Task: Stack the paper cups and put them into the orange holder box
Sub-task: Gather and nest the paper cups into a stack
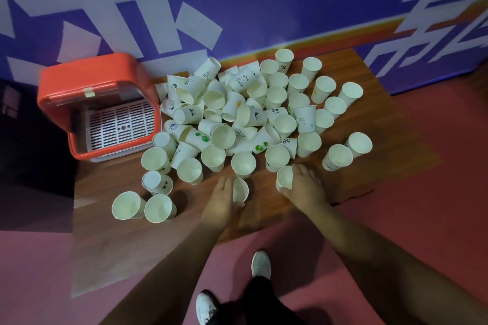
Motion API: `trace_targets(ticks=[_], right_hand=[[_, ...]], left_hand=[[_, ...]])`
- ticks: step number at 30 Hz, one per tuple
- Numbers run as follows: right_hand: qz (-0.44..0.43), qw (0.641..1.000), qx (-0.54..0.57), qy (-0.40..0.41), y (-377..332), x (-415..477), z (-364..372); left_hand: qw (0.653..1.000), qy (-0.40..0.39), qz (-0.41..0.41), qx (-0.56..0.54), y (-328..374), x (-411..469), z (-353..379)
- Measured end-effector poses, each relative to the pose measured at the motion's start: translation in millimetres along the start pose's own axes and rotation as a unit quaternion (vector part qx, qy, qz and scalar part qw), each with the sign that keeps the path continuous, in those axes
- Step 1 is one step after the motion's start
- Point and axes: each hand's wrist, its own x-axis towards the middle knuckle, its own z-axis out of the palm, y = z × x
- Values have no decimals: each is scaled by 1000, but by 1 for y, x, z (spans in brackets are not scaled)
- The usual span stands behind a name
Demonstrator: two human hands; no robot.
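Note:
Several white paper cups (223,136) lie and stand in a heap across the wooden table (184,219). At the table's left end sits the orange holder box (87,79), its lid open and a white slotted tray inside. My left hand (221,199) grips one upright cup (240,189) near the front edge. A second upright cup (285,178) is gripped by my right hand (303,187), just right of the first. The two held cups stand apart.
A blue wall with white shapes (264,8) runs right behind the table. The floor around is pink (422,192). Two upright cups (144,208) stand at the front left corner. My white shoes (260,264) show below the table's front edge.

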Motion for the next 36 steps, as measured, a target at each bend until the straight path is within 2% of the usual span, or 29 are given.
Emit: trace_targets(ticks=[5, 10, 18, 22, 26, 32, 36], right_hand=[[-28, 999, 10, 32, 4, -8, -3], [-58, 992, 104, 40, -2, -24, -29], [-182, 968, 174, 7, -77, -24, -60], [-221, 964, 150, -14, -101, -21, -45], [-223, 969, 105, -29, -110, -23, -27], [-227, 973, 38, -21, -112, -28, 5], [-221, 975, -10, -28, -113, -32, 20]], left_hand=[[1000, 6, -9, -14, 2, 3, -6], [998, 50, -41, -25, -6, -11, -34], [977, 148, -153, 11, -40, -49, -78], [963, 178, -202, 28, -60, -75, -88], [950, 174, -259, 36, -80, -88, -93], [949, 163, -270, 19, -100, -85, -81], [958, 104, -265, 24, -114, -78, -72]])
